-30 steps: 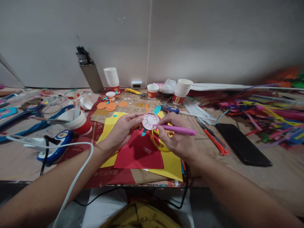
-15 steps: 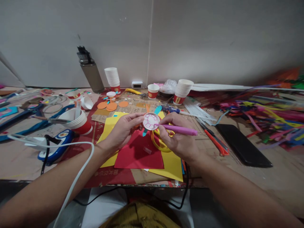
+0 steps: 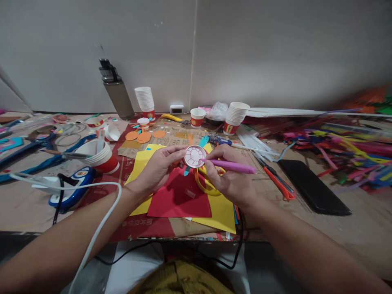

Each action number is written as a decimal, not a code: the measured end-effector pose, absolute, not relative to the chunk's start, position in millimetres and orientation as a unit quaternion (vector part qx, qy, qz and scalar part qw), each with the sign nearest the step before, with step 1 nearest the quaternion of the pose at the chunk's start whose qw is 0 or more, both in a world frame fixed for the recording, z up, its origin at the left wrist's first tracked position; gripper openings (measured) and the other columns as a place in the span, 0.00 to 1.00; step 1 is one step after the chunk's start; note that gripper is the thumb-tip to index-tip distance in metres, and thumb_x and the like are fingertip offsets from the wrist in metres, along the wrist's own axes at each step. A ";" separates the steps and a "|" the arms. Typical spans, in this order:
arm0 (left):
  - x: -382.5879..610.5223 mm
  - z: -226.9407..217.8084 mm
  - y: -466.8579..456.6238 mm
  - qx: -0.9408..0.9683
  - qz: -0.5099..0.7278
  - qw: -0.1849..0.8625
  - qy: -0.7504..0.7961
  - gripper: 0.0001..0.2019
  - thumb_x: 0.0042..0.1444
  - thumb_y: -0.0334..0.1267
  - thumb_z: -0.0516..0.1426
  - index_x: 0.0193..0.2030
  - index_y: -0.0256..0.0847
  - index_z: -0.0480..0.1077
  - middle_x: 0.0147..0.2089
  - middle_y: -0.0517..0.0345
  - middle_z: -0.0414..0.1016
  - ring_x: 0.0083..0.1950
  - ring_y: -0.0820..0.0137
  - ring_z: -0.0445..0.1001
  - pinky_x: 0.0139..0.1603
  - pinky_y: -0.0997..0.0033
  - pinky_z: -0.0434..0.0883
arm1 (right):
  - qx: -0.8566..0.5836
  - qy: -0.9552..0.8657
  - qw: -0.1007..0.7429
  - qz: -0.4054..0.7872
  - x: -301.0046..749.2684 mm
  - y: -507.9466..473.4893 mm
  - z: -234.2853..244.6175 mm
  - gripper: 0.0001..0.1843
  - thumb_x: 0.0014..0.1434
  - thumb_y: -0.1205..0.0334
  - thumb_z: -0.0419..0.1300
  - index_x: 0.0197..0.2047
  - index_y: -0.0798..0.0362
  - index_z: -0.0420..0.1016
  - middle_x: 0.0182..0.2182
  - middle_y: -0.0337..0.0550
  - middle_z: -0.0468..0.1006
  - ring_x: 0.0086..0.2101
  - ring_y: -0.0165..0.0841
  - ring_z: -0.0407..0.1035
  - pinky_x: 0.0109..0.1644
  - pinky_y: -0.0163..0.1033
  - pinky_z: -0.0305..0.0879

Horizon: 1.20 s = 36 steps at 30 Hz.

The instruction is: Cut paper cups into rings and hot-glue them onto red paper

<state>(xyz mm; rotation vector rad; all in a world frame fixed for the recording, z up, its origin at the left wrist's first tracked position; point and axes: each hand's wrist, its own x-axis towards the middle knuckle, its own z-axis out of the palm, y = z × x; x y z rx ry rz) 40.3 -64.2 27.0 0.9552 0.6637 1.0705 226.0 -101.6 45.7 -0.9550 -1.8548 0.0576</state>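
Observation:
My left hand [image 3: 157,168] pinches a small white round cup bottom [image 3: 194,156] with pink lines drawn on it and teal paper bits stuck at its edges. My right hand [image 3: 228,177] grips a purple marker [image 3: 232,166] whose tip touches the disc's right side. Both hands hover over red paper [image 3: 179,200] and yellow paper [image 3: 222,210] on the table. Yellow-handled scissors [image 3: 208,185] lie under my right hand.
A grey bottle [image 3: 116,92], stacks of paper cups [image 3: 234,116], orange cut-outs [image 3: 142,136], a blue glue gun [image 3: 72,188] with white cable, an orange utility knife [image 3: 277,181], a black phone [image 3: 312,185] and colourful paper strips [image 3: 346,151] crowd the table.
The marker tip shifts slightly on the disc; hands and disc stay almost where they were.

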 end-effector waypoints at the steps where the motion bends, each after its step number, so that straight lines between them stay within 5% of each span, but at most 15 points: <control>1: 40.2 26.9 -64.2 0.429 0.482 0.703 0.298 0.12 0.48 0.36 0.66 0.41 0.36 0.79 0.35 0.54 0.80 0.33 0.76 0.73 0.36 0.79 0.69 | -0.396 -0.768 0.503 0.024 226.1 -101.7 45.8 0.03 0.55 0.67 0.60 0.31 0.53 0.69 0.27 0.39 0.74 0.29 0.30 0.68 0.33 0.37 0.63; 36: 40.3 26.3 -63.9 0.448 0.485 0.686 0.305 0.13 0.47 0.38 0.67 0.40 0.37 0.80 0.35 0.55 0.80 0.32 0.77 0.72 0.35 0.78 0.67 | -0.404 -0.764 0.501 0.050 228.0 -102.1 46.0 0.03 0.54 0.66 0.59 0.30 0.52 0.69 0.26 0.38 0.72 0.28 0.30 0.66 0.32 0.38 0.62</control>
